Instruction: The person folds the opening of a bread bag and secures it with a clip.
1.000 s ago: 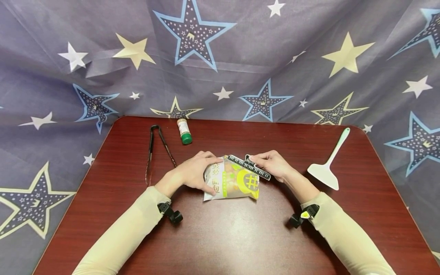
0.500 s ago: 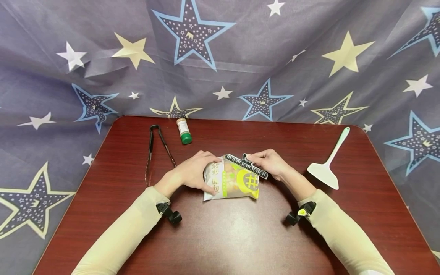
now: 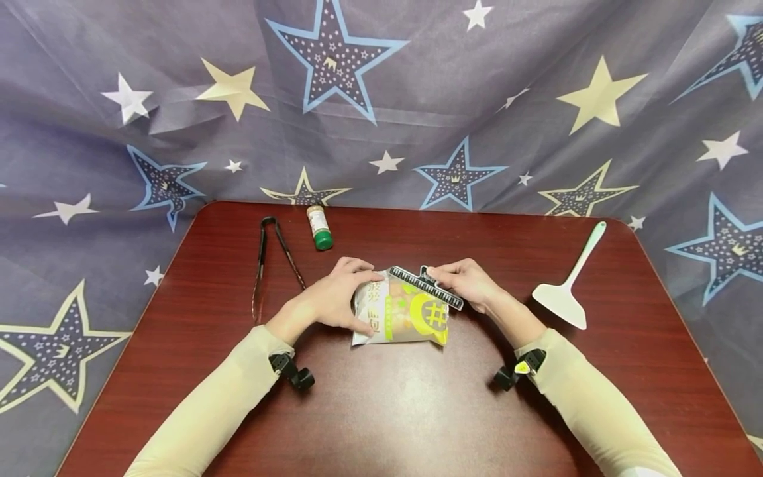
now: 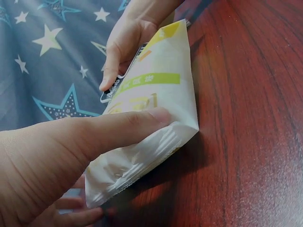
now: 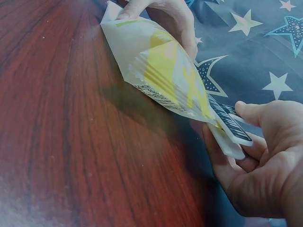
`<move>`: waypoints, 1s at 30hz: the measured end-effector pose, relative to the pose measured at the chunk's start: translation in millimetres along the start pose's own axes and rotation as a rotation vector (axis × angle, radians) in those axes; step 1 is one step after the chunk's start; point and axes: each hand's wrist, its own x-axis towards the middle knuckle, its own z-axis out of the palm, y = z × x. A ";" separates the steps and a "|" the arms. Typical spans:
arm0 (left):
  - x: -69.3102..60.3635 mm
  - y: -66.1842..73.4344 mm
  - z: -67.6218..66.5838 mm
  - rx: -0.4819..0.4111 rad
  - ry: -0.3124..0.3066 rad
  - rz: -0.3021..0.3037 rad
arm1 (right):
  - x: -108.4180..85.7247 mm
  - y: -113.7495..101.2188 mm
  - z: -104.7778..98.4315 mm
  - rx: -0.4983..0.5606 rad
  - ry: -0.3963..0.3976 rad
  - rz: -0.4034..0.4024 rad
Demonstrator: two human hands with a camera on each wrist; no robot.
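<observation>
A white and yellow bread packet [image 3: 411, 321] is held tilted up from the table, its printed face toward the head camera. My left hand [image 3: 336, 295] grips its left end, thumb on the front face. A long bag clip [image 3: 426, 289] with a piano-key pattern lies slanted along the packet's upper right edge. My right hand [image 3: 473, 285] pinches that clip by its handle. The right wrist view shows the two bars of the clip [image 5: 232, 125] on either side of the packet's edge [image 5: 180, 75]. The left hand's fingers behind the packet are mostly hidden.
Black-handled tongs [image 3: 262, 258] lie left of the packet. Behind them is a seasoning bottle with a green cap [image 3: 322, 240], on its side. A white turner [image 3: 562, 303] with a pale green handle rests at the right. A star-patterned cloth [image 3: 381, 132] hangs behind the table.
My right hand and the clip have shifted slightly left, bringing the clip further over the packet's edge. The left hand keeps its hold, with the packet raised very slightly.
</observation>
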 end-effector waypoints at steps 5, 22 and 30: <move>-0.9 0.9 0.9 -0.003 0.031 -0.002 | 1.5 0.9 0.5 0.004 0.019 -0.004; -0.5 -1.4 2.1 -0.031 0.013 -0.015 | 3.4 -0.3 1.4 0.011 0.022 -0.024; 1.2 -3.0 2.5 -0.026 0.012 -0.005 | 5.5 -3.8 3.0 0.009 0.028 -0.010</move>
